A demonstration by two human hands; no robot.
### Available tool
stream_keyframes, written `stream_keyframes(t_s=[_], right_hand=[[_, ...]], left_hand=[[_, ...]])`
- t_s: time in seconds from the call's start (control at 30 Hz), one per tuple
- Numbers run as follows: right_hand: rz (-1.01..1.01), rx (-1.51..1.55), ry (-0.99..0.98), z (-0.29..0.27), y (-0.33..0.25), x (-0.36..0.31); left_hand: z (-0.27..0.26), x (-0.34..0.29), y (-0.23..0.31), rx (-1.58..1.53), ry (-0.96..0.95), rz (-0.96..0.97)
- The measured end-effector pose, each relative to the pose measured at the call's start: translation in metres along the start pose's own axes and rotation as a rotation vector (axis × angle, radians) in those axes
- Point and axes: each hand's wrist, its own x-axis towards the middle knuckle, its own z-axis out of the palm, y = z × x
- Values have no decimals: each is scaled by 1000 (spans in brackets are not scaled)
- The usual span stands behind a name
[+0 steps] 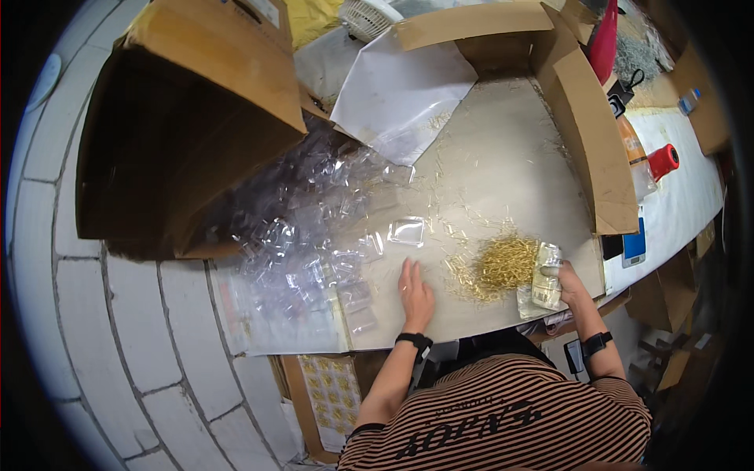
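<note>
My left hand (pixel 416 297) rests low over the table with its fingers stretched out and holds nothing. Just beyond its fingertips lies a single clear plastic box (pixel 407 231). At the right, my right hand (pixel 570 284) is closed on a clear plastic box (pixel 546 275) with a yellowish look; its exact contents are too small to tell. Beside that box is a heap of small gold-coloured wire pieces (pixel 503 267), resembling paper clips. A flat clear piece (pixel 531 304) lies under the held box, near the table's front edge.
Many clear plastic boxes (pixel 298 235) spill from a big cardboard box (pixel 212 59) on the left. A white sheet (pixel 400 98) lies at the back. Cardboard walls (pixel 593 141) border the table's right and far sides. Beyond them stand a red-capped bottle (pixel 664 160) and a blue device (pixel 634 242).
</note>
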Motion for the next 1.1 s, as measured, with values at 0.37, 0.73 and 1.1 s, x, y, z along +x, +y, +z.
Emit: stream_keyframes(t_s=[0.37,0.73,1.1], right_hand=[[-77,35,-31,75,12,37],[-524,3,16,125,-88,19],[-790,-339,175,127,-132,50]], left_hand=[[-24,49,-8,481,-105,-164],[-13,-45,-35,269,-15,-118],[-25,-48,-32,234,-24,-117]])
